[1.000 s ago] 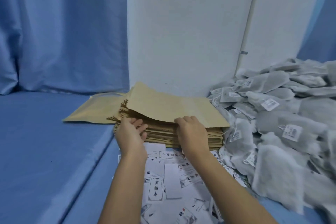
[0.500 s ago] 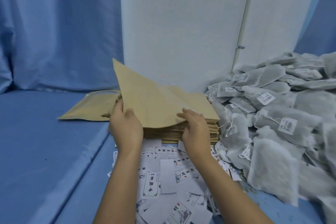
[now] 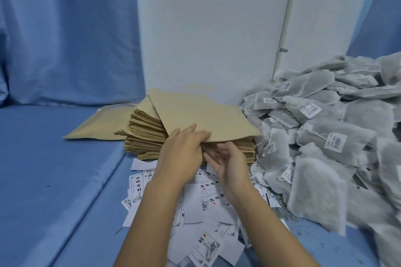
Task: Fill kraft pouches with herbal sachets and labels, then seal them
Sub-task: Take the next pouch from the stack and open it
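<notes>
- The left hand (image 3: 184, 149) is laid over the near edge of the top pouch (image 3: 206, 115). Its fingers are spread nearly straight on the upper face and its thumb is hidden below, so a pinch on the pouch is judged likely.
- The right hand (image 3: 230, 162) is turned palm-inward just beneath the raised edge, with the fingers loosely extended toward the left hand. Whether anything is gripped by it cannot be told.
- Both forearms are stretched forward from the bottom of the view and brought close together at the wrists.
- The top pouch is held tilted above the stack of kraft pouches (image 3: 147, 136), its near edge lifted clear and its far side blurred against the white panel (image 3: 206, 28).
- The step in hand is judged to be the taking or opening of one empty pouch, so the task is at an early point for this pouch.
- Nothing is seen inside the pouch, and filling and sealing are still to be done.
- The labels (image 3: 206, 212) are scattered loose under the forearms, just in front of the stack.
- The sachets (image 3: 325, 136) are heaped to the right, touching the stack's side.
- One flat pouch (image 3: 97, 123) is laid apart on the blue cloth (image 3: 54, 180) left of the stack. Whether it is filled cannot be told.
</notes>
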Tool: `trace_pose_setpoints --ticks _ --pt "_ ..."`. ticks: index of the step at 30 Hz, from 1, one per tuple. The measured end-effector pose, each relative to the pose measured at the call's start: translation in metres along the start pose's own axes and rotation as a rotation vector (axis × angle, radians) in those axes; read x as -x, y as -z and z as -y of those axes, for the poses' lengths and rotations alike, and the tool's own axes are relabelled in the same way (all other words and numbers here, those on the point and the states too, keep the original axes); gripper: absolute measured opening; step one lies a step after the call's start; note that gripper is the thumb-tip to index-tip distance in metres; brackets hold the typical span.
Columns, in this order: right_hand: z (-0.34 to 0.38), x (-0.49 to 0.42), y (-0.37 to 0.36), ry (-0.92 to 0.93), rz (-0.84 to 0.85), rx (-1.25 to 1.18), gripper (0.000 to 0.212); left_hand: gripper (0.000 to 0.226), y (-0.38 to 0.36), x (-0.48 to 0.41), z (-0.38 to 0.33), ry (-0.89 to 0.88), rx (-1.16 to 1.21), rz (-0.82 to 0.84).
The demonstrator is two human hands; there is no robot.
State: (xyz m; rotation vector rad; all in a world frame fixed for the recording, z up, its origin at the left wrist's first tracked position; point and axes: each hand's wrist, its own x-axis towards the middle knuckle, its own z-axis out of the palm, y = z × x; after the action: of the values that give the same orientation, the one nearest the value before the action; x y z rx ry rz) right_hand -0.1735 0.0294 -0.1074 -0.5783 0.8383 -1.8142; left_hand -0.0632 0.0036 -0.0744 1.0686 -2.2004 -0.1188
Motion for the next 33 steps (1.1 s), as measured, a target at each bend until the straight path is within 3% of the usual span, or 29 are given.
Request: trace_pose_setpoints --ticks 3,13,20,26,30,33 --pt "0.004 0.002 0.001 -0.044 -0.006 -0.232 0.027 0.038 -0.005 0.001 0.000 0.052 0.016 0.116" --pt "0.001 -0.001 0.009 -0.070 0.047 -0.269 0.034 0.028 -0.013 -0.003 0.007 0.173 0.228 0.184" --pt "0.001 0.000 0.006 -0.094 0.042 -0.267 0.031 0.032 -0.012 0.000 0.005 0.189 0.203 0.140" --pt "0.001 0.002 0.005 -0.109 0.036 -0.228 0.032 0.025 -0.011 -0.001 0.006 0.154 0.137 0.145" --pt "0.003 0.006 -0.003 -0.123 0.042 -0.219 0.034 0.026 -0.011 0.000 -0.002 0.052 -0.135 0.105" --pt "0.007 0.007 -0.010 -0.133 0.052 -0.187 0.029 0.022 -0.013 0.000 -0.011 -0.007 -0.196 0.060"
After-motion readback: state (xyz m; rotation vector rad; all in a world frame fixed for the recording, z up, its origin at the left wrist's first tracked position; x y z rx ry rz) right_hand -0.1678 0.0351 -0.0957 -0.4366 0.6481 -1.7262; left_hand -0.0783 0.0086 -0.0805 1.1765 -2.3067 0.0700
